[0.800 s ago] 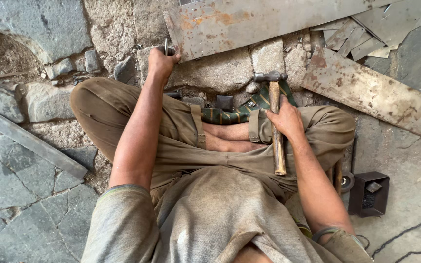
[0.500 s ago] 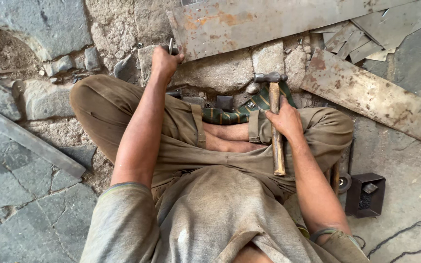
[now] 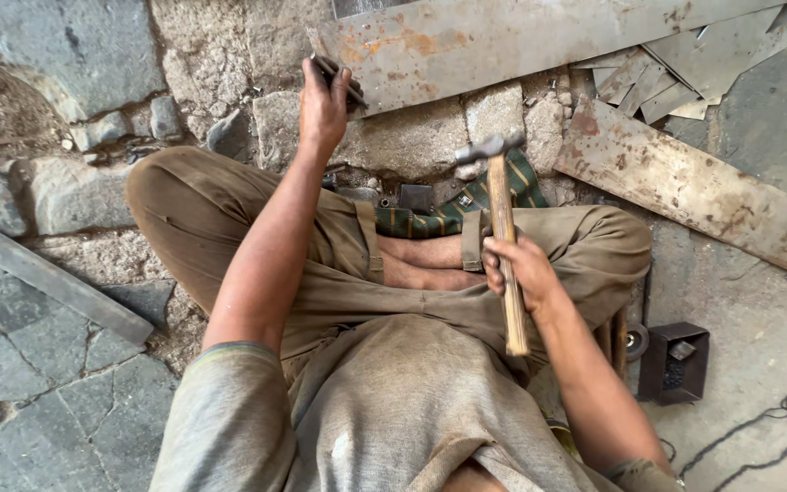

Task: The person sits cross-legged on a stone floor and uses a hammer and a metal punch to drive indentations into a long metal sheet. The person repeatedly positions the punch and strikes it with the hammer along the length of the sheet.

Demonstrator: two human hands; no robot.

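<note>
Since a moment ago the hammer [image 3: 501, 228] has swung up: its wooden handle stands nearly upright now, the steel head lifted toward twelve o'clock, over the stone edge. The right hand [image 3: 523, 271] is wrapped tight around the handle's middle. At about eleven o'clock from it, the left hand [image 3: 323, 102] has stayed put, fingers curled round a small dark metal tool [image 3: 339, 80] set against the corner of a rusty metal sheet [image 3: 503, 41] lying on the stones. A second rusty plate [image 3: 694, 187] lies at two o'clock, and a small dark box [image 3: 676, 363] sits on the floor at four o'clock.
</note>
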